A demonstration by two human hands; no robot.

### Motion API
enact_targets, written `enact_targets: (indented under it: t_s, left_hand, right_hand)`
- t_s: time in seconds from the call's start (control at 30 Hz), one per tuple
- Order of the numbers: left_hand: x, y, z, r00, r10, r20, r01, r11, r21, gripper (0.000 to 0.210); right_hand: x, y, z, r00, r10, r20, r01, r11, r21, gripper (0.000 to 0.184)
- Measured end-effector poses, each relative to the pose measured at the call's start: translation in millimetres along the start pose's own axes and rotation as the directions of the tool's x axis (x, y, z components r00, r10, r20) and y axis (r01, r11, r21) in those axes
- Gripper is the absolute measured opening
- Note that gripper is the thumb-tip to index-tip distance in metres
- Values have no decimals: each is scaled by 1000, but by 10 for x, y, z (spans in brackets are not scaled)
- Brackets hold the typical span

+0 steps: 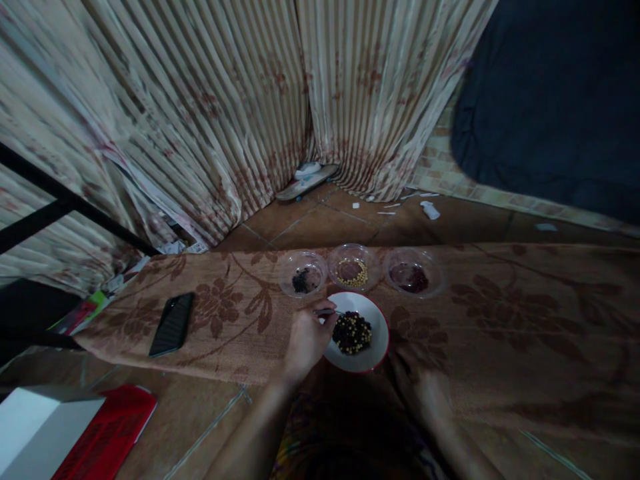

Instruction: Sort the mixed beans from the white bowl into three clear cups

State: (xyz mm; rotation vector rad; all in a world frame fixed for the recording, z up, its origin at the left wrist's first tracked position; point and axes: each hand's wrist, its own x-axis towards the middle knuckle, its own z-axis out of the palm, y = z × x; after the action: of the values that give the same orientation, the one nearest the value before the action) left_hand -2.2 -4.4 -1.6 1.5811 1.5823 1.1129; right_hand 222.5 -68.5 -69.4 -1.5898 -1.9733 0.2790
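My left hand [311, 335] is closed on slim metal tweezers [326, 311], held over the left rim of a white bowl with a red edge [381, 333]. In the bowl lies a mixed heap of dark and yellow beans [353, 333]. Whether the tips grip a bean is too small to tell. My right hand [423, 383] rests low at the right of the bowl, its fingers dim and blurred. Behind the bowl stand three clear plastic bowls: one with black beans [301, 281], one with yellow beans [352, 273], one with dark red beans [414, 277].
A brown flowered cloth [480, 307] covers the low table. A black phone [171, 325] lies at its left. On the tiled floor are a skateboard [307, 183], white scraps [430, 210] and a white box [45, 427] by a red packet [115, 427]. Striped curtains [240, 100] hang behind.
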Motion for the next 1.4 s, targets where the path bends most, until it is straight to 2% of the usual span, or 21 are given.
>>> enact_targets:
  t_s: [0.27, 0.77, 0.9, 1.07, 1.17, 1.27, 1.4]
  left_hand:
    - [-22, 22, 4, 998, 65, 14, -66, 995, 80, 9]
    - [-45, 90, 21, 996, 91, -13, -89, 989, 115, 13]
    - [-33, 114, -22, 997, 77, -12, -75, 994, 84, 11]
    - [-5, 207, -88, 997, 53, -59, -52, 999, 14, 9]
    - [57, 304, -87, 998, 41, -38, -41, 999, -11, 10]
    - [220, 466, 23, 997, 71, -3, -71, 997, -39, 11]
    - [585, 793, 398, 972, 233, 39, -228, 968, -108, 12]
  right_hand:
    - [-16, 25, 25, 1000, 25, 9, -25, 1000, 14, 26]
    - [-3, 18, 14, 1000, 9, 1, -9, 1000, 8, 29]
    - [2, 10, 17, 1000, 14, -7, -14, 1000, -11, 29]
    - [3, -5, 9, 1000, 10, -21, -10, 1000, -11, 29]
    - [7, -17, -3, 1000, 12, 0, -12, 1000, 22, 26]
    - [19, -26, -7, 1000, 19, -6, -19, 999, 44, 25]
    - [27, -10, 19, 1000, 12, -20, -11, 998, 54, 25]
